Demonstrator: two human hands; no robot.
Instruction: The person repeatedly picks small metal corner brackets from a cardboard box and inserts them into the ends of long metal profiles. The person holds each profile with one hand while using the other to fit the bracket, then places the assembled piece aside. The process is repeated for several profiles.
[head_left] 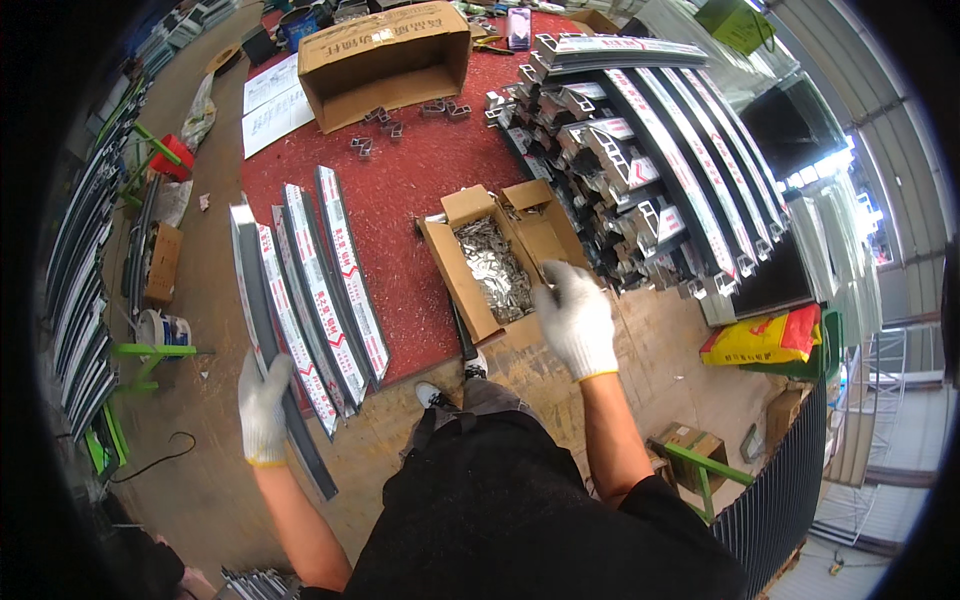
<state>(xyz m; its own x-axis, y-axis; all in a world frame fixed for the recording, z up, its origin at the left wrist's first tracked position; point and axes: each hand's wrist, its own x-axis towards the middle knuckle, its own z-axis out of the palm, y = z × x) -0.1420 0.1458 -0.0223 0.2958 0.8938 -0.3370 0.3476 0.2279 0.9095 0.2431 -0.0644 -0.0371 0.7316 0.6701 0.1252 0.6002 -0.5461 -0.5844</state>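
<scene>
My left hand (264, 408), in a white knit glove, is closed round the left edge of a dark grey metal profile (308, 450) that juts past the near edge of the table. Beside that piece, several similar profiles (318, 290) with white and red printed film lie roughly parallel. My right hand (577, 325), gloved too, hovers at the right side of an open cardboard box (465, 285) full of small shiny metal pieces (495, 270). Its fingers are curled together; whatever they hold is too small to make out.
On the red table (400, 180), an open carton (385, 60) stands at the back, with small metal brackets (380, 125) before it and paper sheets (275, 105) to its left. Stacked profiles (650, 150) fill the right side. A yellow and red bag (765, 337) lies further right.
</scene>
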